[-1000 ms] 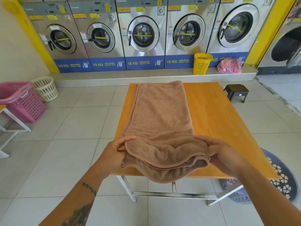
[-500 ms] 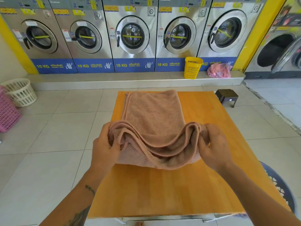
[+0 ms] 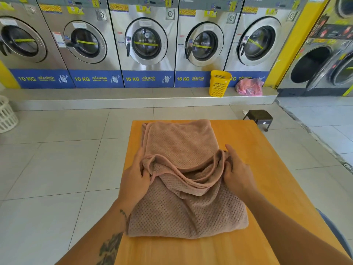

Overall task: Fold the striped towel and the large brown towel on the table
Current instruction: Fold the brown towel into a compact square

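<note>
5 steel washers (image 3: 147,43) line the wall from 10 to 1 o'clock. At 1 o'clock a yellow basket (image 3: 219,86) stands on the ledge (image 3: 133,94), a pink bag (image 3: 249,87) near it. A dark stool (image 3: 258,117) sits on the tiled floor (image 3: 57,159) at 2 o'clock, a white basket (image 3: 6,115) at 9.

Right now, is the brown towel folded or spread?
Partly folded. The brown towel lies layered on the table; left hand and right hand grip its bunched edge across the middle.

The brown towel (image 3: 179,142) takes up the middle of the surface (image 3: 267,169) right up to its far edge, leaving a narrow bare strip on its left, a wide one on its right and open wood nearest the person.
</note>
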{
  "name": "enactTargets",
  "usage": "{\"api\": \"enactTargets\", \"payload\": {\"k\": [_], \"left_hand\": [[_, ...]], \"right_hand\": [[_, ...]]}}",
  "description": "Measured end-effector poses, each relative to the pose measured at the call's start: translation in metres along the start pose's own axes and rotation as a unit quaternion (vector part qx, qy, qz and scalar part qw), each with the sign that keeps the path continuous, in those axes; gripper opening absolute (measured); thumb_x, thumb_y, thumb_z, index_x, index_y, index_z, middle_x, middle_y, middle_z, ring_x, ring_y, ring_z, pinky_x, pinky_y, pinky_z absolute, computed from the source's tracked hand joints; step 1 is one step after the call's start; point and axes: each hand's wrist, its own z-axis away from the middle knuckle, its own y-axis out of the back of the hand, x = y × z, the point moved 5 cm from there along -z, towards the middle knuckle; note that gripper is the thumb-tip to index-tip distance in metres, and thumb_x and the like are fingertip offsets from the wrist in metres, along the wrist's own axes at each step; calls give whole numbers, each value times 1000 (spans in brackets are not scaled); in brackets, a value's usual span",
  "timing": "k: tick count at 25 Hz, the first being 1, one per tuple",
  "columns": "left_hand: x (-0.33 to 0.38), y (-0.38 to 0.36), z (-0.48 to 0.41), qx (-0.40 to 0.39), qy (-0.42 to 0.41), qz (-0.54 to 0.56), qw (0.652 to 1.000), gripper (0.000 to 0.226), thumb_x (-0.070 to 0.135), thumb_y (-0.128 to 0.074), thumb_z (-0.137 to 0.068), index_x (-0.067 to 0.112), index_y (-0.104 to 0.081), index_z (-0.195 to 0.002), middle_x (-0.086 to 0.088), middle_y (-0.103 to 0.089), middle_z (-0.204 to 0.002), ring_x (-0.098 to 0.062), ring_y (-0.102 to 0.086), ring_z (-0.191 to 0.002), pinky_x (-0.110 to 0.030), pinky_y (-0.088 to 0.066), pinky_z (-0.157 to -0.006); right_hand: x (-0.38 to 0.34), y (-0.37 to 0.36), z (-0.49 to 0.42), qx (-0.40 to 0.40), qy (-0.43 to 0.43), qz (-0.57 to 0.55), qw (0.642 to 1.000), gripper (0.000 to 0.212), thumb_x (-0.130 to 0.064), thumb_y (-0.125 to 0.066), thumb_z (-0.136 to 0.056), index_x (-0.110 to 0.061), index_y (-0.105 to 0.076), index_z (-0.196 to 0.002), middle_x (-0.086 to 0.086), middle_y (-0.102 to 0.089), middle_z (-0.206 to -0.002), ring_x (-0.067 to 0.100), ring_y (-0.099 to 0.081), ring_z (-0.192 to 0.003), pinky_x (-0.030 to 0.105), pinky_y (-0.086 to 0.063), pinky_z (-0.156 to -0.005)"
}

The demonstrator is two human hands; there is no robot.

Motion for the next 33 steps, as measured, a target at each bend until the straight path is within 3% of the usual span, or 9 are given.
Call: {"api": "enactTargets", "payload": {"k": [5,13,15,18,20,23,26,29,33], "left_hand": [[-41,-40,-38,-18,78,-14,997,51,24,-45,-101,43,-35,-148,-5,-63,-68,-26,-57,-55,-44,-49,-49],[-63,-62,-68,-6,188,-112,976,34,36,-43,-99,29,-52,-130,-2,-66,-92,-27,-60,-73,-36,-47,-57],[-61,-58,-66,-20,211,-65,975,33,32,-45,-98,28,-53,-130,1,-64,-101,-20,-58,-77,-35,-46,-60],[-57,-50,-56,10,245,-31,969,37,27,-46,-98,25,-47,-135,3,-58,-96,-12,-53,-72,-30,-39,-55],[-57,-48,-45,12,203,-74,976,44,26,-46,-98,26,-39,-141,-1,-62,-94,-18,-57,-72,-35,-46,-60],[-59,-49,-36,-6,134,-130,982,45,25,-44,-99,28,-35,-143,-6,-63,-111,-25,-60,-87,-40,-53,-71],[-46,-41,-24,13,108,-159,981,50,19,-49,-94,29,-36,-142,-4,-47,-126,-26,-54,-100,-37,-48,-75],[-22,-28,23,20,-36,-209,977,54,16,-53,-84,24,-46,-137,-2,-46,-123,-23,-50,-106,-39,-49,-88],[-8,-50,101,-205,-176,-252,929,68,53,-49,-86,40,-29,-150,10,-24,-154,-16,-20,-143,-42,-10,-120]], "right_hand": [[32,-39,-49,-52,-54,8,997,41,-19,-39,-101,-31,-46,-140,4,-69,-107,12,-59,-71,31,-47,-58],[95,-76,-85,-128,-254,0,959,38,-25,-46,-94,-25,-53,-131,12,-65,-109,22,-58,-71,27,-39,-48],[91,-69,-82,-143,-274,16,951,41,-28,-50,-93,-22,-48,-133,13,-61,-111,27,-61,-82,30,-44,-55],[59,-64,-69,-101,-118,87,984,56,-24,-55,-86,-28,-42,-140,11,-45,-129,35,-45,-117,43,-46,-87],[47,-71,-58,-96,-38,115,988,51,-34,-56,-88,-35,-47,-138,6,-41,-131,33,-39,-121,47,-43,-98],[61,-81,-61,-128,-71,148,978,43,-42,-53,-93,-38,-49,-136,7,-42,-135,35,-40,-123,50,-41,-102],[57,-77,-62,-127,-54,153,979,55,-35,-54,-93,-32,-38,-146,9,-39,-140,38,-39,-127,52,-42,-102],[38,-53,-32,-116,6,149,982,54,-22,-51,-91,-29,-41,-144,6,-41,-139,35,-41,-125,47,-43,-99],[34,-45,58,-255,116,176,944,62,-41,-54,-85,-34,-40,-145,-4,-33,-149,24,-29,-141,39,-28,-113]]}}
